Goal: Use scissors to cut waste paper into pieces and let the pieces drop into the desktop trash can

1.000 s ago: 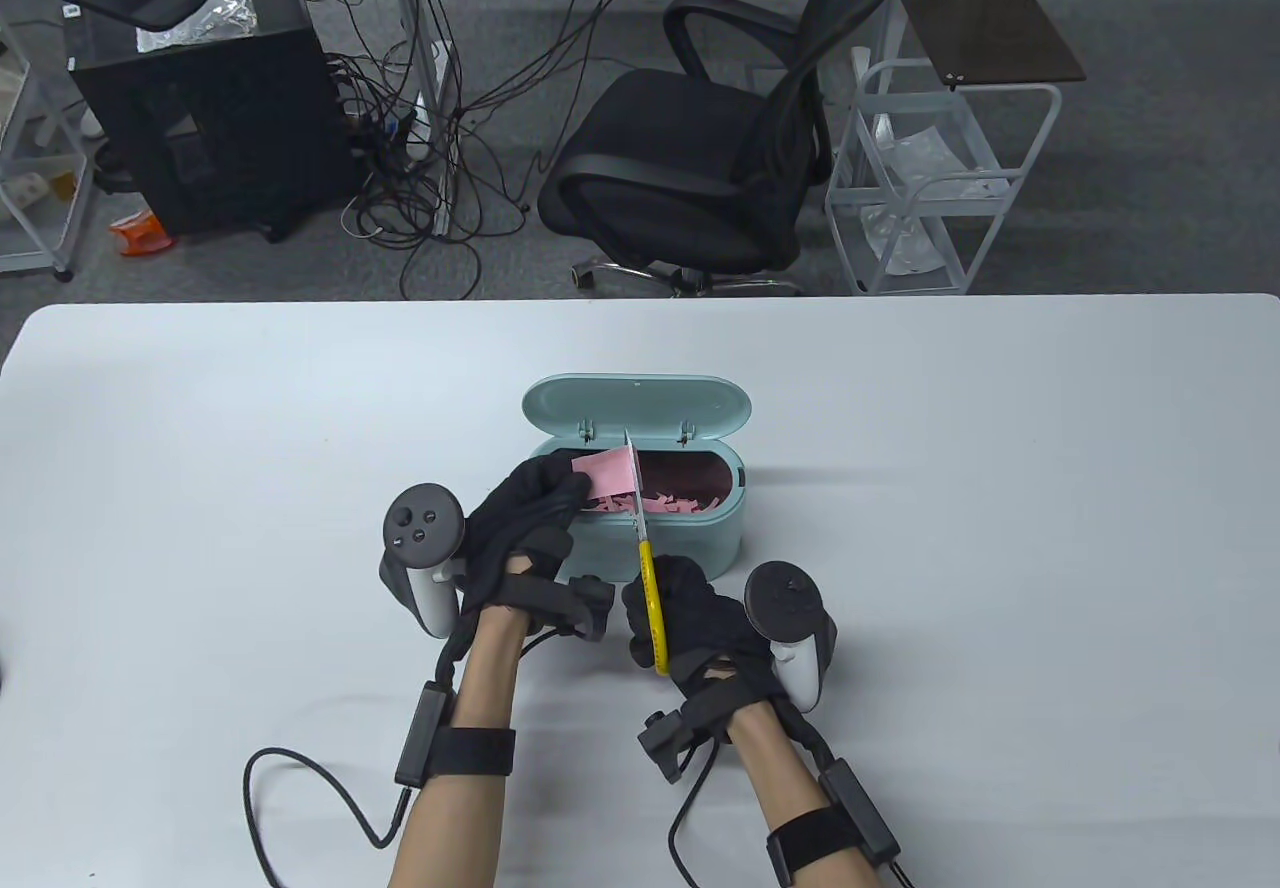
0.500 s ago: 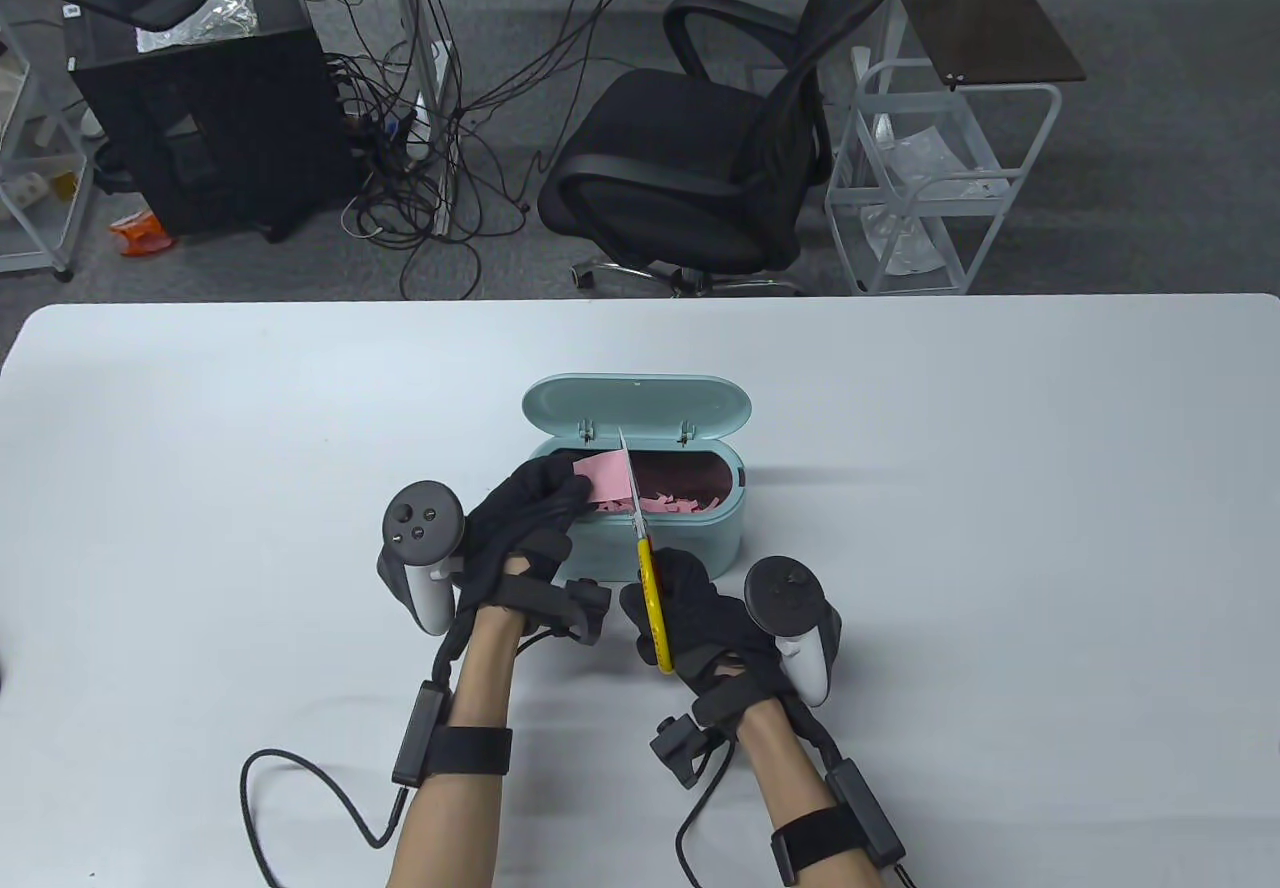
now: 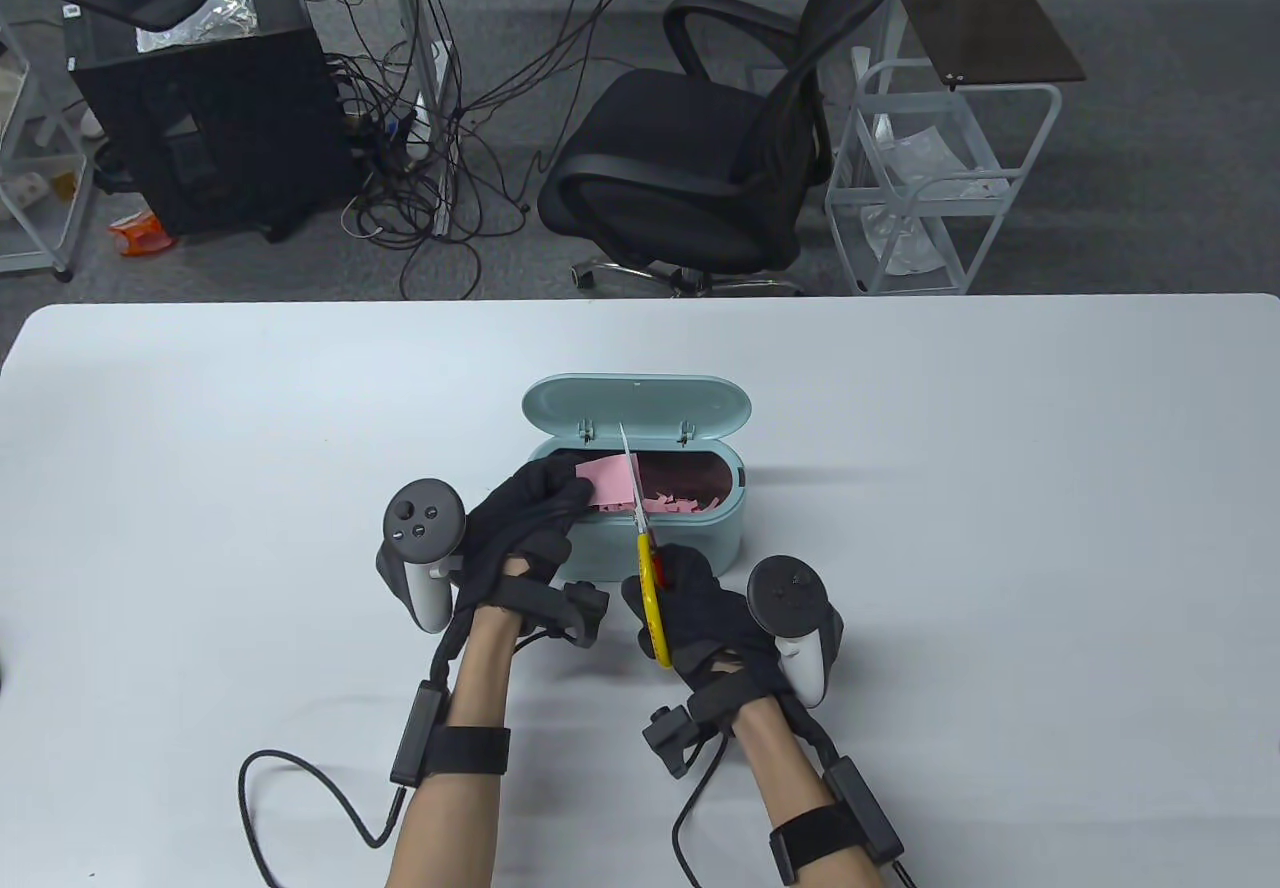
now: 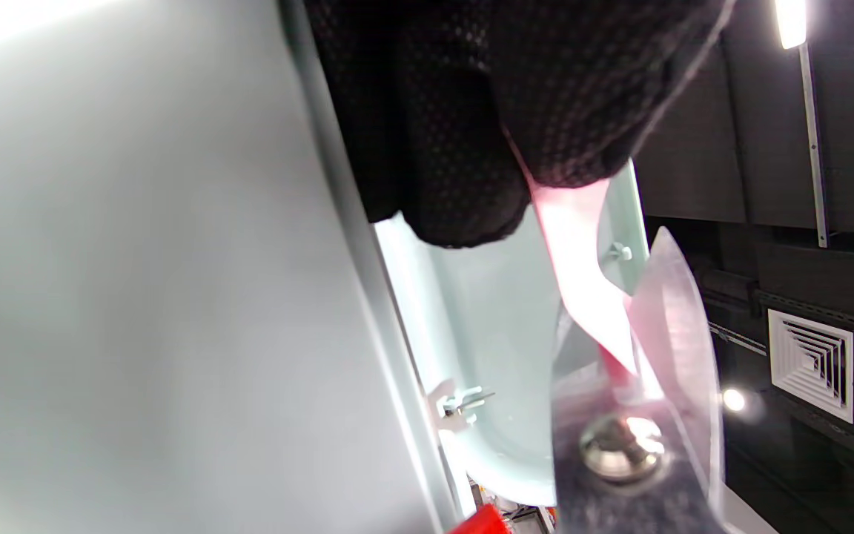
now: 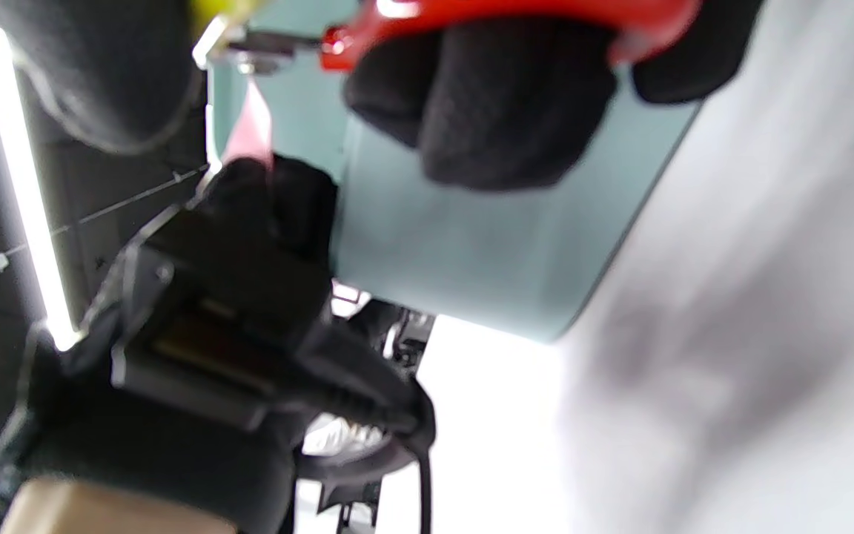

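Observation:
A mint desktop trash can (image 3: 700, 536) stands mid-table with its lid (image 3: 637, 401) flipped open behind it; several pink scraps (image 3: 675, 502) lie inside. My left hand (image 3: 533, 515) pinches a pink paper sheet (image 3: 607, 481) over the can's left end; the left wrist view shows the sheet (image 4: 583, 274) held between gloved fingertips (image 4: 464, 185). My right hand (image 3: 700, 613) grips the scissors (image 3: 648, 568) by their yellow and red handles, the blades (image 3: 631, 478) pointing away from me along the paper's right edge. In the left wrist view the blades (image 4: 664, 326) stand apart around the paper.
The white table (image 3: 1000, 488) stretches wide on both sides of the can. Beyond its far edge stand a black office chair (image 3: 720, 158), a white wire cart (image 3: 930, 188) and a black computer tower (image 3: 210, 108) with tangled cables on the floor.
The right hand and scissors crept forward a little along the paper's edge, the red handle now showing. The left hand holds the pink sheet in much the same place.

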`<state>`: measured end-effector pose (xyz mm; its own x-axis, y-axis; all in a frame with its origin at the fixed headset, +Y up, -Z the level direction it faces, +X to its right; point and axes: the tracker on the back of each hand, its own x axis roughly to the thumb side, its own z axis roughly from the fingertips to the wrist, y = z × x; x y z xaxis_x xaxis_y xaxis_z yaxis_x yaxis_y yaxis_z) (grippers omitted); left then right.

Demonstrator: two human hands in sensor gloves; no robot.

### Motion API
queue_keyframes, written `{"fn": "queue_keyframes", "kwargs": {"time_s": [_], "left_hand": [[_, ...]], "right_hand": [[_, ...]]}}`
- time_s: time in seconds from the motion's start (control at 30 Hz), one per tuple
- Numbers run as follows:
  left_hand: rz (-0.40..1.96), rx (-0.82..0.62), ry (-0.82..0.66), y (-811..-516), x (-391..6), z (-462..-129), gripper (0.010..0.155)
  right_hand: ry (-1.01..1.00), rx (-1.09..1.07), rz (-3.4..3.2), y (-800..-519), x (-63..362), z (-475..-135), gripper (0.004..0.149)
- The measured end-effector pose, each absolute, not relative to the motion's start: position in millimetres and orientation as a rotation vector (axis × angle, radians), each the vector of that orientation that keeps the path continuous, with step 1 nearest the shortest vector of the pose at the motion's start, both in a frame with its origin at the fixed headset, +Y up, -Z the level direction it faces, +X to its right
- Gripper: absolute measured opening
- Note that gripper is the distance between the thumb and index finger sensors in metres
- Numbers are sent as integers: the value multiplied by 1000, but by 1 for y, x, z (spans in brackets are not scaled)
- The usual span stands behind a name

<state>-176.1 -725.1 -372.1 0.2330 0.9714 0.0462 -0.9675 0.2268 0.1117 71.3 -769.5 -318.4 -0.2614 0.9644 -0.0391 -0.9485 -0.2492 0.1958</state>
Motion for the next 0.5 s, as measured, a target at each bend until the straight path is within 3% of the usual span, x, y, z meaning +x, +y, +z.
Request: {"fn": "queue_keyframes", "kwargs": {"time_s": [0.2,0.5], "left_hand": [[1339,126,37,-725,-176,-372,40],[1363,135,59,-726,-176,-371,40]], "right_hand": [[186,92,1787,-770,70,-318,75],[182,71,1751,-772,74,-317,77]]}}
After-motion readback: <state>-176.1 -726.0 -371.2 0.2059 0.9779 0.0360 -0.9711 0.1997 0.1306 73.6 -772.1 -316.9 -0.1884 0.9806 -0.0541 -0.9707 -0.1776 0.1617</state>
